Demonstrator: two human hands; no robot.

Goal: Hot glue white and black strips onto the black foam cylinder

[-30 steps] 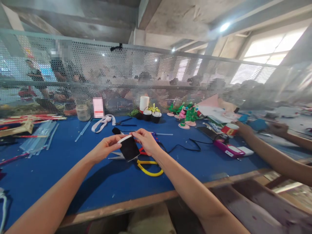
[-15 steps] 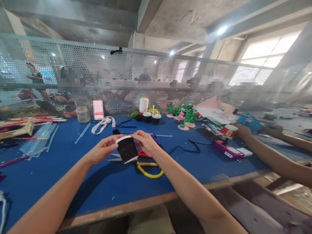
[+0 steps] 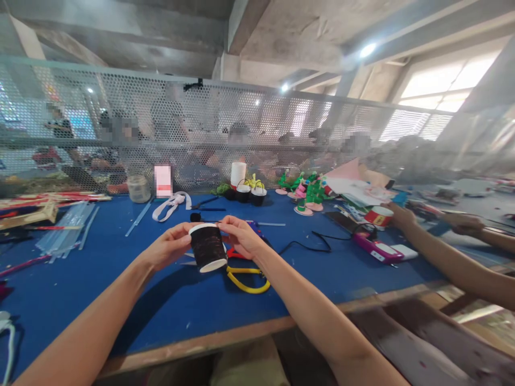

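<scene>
Over the table I hold a small cup [image 3: 207, 247] wrapped in black, its rim and base edge white. My left hand [image 3: 171, 246] pinches its left side near the rim. My right hand [image 3: 240, 236] has its fingers closed at the upper right of the rim. A thin dark piece with a black end [image 3: 195, 217] shows just behind the rim; I cannot tell whether it is held. Under the cup and right hand lie scissors with a yellow handle [image 3: 249, 290] and a red part [image 3: 237, 254], blades partly hidden. Behind the right hand is a blue tool [image 3: 256, 229], partly covered.
Clear glue sticks [image 3: 64, 228] lie left, near a glass jar [image 3: 139, 189] and white ribbon [image 3: 171, 208]. Small black-and-white buckets [image 3: 257, 194] and green figures [image 3: 314, 192] stand behind. Right are a black cord [image 3: 309, 244], a purple device [image 3: 376, 249] and another person's arm [image 3: 438, 257].
The cup has turned in my fingers, so more of its rounded side and white bottom edge show. Both hands keep nearly the same place.
</scene>
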